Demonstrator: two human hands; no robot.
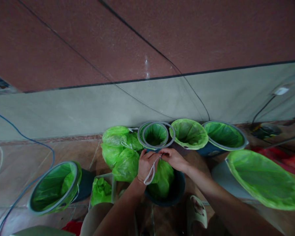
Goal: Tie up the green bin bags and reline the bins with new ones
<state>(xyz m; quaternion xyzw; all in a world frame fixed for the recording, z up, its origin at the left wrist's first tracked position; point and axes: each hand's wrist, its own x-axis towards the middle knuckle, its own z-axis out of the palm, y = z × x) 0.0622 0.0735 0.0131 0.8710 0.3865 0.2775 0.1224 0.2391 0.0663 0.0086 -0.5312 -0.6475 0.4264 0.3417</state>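
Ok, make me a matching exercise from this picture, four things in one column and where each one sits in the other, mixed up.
Things:
1. white drawstring
2. tied green bags
3. grey-ringed bin on its side
4. sandal

Places:
A. far left on the floor
B. between both hands
C. bottom of the picture, right of the dark bin
D. piled left of the hands

Pairs: 1-B, 2-D, 3-A, 4-C

Dim, even indoor light with soft shadows. A faint glare streak marks the reddish-brown speckled wall (146,67); below it, the edges bend with wide-angle distortion and blur slightly.
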